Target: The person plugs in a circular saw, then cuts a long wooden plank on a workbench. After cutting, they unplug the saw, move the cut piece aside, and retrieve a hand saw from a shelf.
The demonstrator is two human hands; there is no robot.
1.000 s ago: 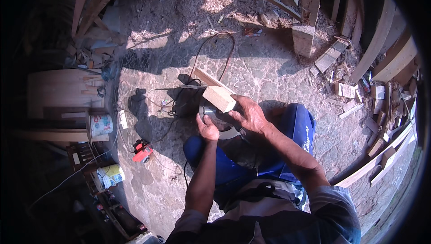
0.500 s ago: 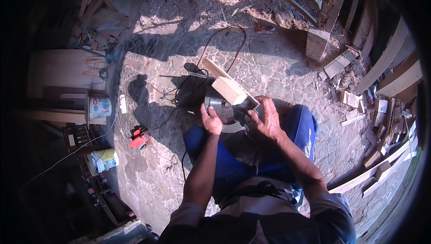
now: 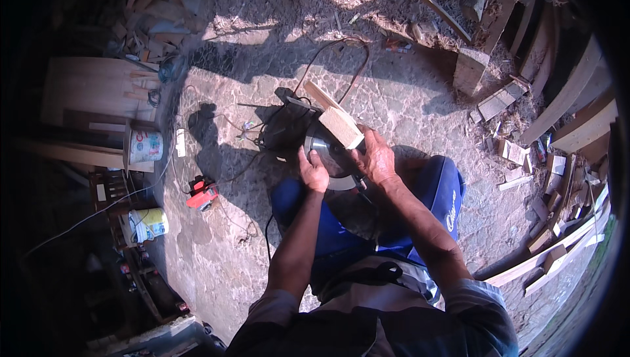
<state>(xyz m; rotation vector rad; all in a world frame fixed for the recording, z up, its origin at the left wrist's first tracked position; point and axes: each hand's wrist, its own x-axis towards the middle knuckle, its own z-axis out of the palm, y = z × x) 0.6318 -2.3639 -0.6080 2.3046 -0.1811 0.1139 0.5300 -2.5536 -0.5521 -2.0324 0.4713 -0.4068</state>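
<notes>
Between my knees rests a dark power tool with a round metal disc, which looks like a circular saw. Pale light lies on the disc's left rim. My left hand is at that rim, its thumb and index finger up against the edge. On the opposite side my right hand grips the tool's edge, thumb toward the disc and fingers partly hidden. A short pale wood block sits just beyond the disc, beside a narrow board. The dark body of the tool lies in shadow to the left.
A looped cord lies beyond the tool on the rough stone floor. Leftward are a red tool, a white bucket and a yellow-and-white bucket. Timber offcuts and long boards line the right side.
My right hand has moved left and slightly away from me, closer to the disc. My left hand has closed in on the disc's rim. The whole view has shifted a little.
</notes>
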